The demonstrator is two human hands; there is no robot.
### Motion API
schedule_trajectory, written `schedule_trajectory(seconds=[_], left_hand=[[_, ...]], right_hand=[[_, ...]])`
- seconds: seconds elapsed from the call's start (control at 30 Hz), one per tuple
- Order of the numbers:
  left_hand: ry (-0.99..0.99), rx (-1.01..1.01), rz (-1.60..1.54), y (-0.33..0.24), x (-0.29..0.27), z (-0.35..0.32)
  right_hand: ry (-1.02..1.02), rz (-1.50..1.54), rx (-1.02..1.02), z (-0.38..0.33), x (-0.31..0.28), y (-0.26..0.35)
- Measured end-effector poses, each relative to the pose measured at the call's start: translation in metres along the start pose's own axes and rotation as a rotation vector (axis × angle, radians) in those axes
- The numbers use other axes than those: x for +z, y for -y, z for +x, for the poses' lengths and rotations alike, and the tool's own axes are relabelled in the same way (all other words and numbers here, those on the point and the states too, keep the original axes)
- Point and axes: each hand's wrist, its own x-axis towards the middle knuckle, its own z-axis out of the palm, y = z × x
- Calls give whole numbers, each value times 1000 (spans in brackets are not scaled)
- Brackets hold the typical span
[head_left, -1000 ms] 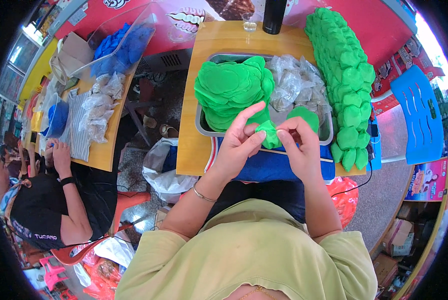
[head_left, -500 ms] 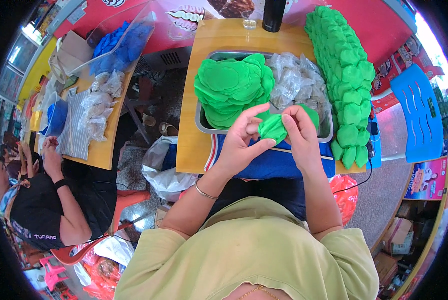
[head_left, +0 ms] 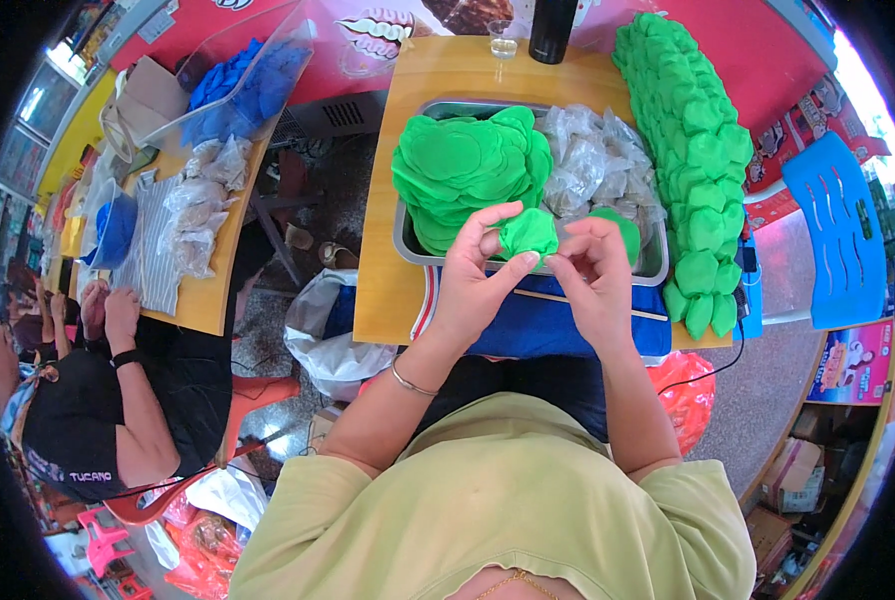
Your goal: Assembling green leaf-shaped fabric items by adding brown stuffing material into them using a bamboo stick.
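Note:
A small gathered green piece [head_left: 530, 232], thin and soft-looking, sits between my two hands above the near edge of a metal tray [head_left: 402, 244]. My left hand [head_left: 480, 262] has its fingers and thumb closed around it. From the other side, the thumb and fingertips of my right hand [head_left: 595, 270] pinch at its lower right edge. Whatever may be inside the piece is hidden. In the tray lie a tall stack of flat round green sheets [head_left: 468, 165] and several clear plastic bags [head_left: 588, 150] with greyish contents. Another green sheet [head_left: 623, 232] shows behind my right hand.
Puffy green bundles [head_left: 703, 200] line the table's right side. A thin wooden stick [head_left: 543, 296] lies on blue cloth [head_left: 528, 330]. A black bottle [head_left: 552, 30] and clear cup [head_left: 503, 42] stand at the back. On the left, another person [head_left: 98, 410] works at a second table [head_left: 208, 300].
The green piece has shifted slightly up and left and turned in my left hand. My right fingers have moved down to its lower edge. The other person's hands have come together.

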Motion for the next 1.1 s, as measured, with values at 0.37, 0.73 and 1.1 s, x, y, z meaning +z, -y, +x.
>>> schedule_trajectory(seconds=[0.37,0.73,1.1], left_hand=[[-115,-69,-79,-1,2,0],[-54,-157,-319,0,3,-1],[-37,-96,-528,3,-6,0]], right_hand=[[45,-9,-49,3,3,1],[67,86,18,-2,1,3],[107,36,4,7,2,8]])
